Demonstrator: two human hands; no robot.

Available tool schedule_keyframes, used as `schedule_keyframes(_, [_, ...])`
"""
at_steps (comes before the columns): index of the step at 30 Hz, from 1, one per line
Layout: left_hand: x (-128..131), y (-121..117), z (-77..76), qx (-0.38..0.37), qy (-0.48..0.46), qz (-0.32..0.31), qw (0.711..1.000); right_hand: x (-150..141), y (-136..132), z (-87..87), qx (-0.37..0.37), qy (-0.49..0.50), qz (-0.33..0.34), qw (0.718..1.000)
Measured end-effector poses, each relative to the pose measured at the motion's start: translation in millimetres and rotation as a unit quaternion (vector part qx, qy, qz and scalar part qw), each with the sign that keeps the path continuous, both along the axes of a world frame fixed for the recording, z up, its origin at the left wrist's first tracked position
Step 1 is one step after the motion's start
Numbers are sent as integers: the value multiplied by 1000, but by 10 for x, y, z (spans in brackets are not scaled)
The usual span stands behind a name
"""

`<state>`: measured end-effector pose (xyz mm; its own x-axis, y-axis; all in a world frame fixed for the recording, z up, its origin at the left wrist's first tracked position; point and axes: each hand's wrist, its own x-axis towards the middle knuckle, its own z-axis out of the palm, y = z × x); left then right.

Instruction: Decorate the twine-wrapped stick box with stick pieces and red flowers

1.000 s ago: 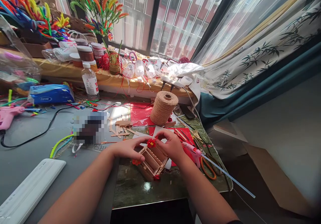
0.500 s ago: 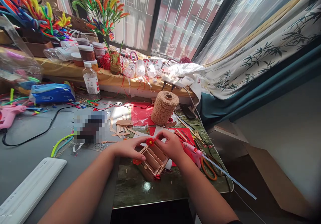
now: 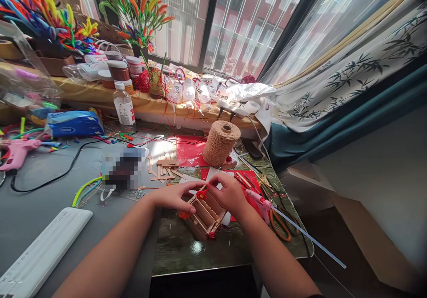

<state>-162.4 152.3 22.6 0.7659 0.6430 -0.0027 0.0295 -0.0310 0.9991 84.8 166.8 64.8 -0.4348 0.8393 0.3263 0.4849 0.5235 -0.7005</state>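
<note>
A small box made of wooden craft sticks [image 3: 206,213] stands tilted to my view on the dark green table mat. My left hand [image 3: 175,199] grips its left side, the thumb along the near edge and the fingers reaching round the far end. At the box's far rim, my right hand [image 3: 228,194] pinches a red strand that runs to a red flower with a yellow centre [image 3: 201,195]; its fingertips are partly hidden. An orange-red flower [image 3: 183,215] sits at the left corner, and a coiled red piece [image 3: 211,235] at the near corner.
Behind the box are a twine spool [image 3: 221,143] and loose craft sticks [image 3: 165,169]. A pink glue gun [image 3: 260,200] lies right of my right hand, its long glue stick jutting past the mat. Left are a white keyboard-like slab [image 3: 46,249] and another pink glue gun [image 3: 20,153].
The red flower at the far rim has dropped slightly and turned, with more of its red strand showing up to my right fingertips. My left hand keeps its grip; the view shifts slightly.
</note>
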Motion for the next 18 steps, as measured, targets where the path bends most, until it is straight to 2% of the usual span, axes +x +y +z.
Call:
schedule_keyframes(7, [-2,-3,7,-10,-2,2,1000,0,40,15,-19,2,12,1000])
schedule_keyframes(12, [-7,2,-22,4,6,4,1000,-14,34,-5,14,-17,13,1000])
schedule_keyframes(18, [-7,-12,13,16,17,2,1000,-15,32,-4,26,-47,16,998])
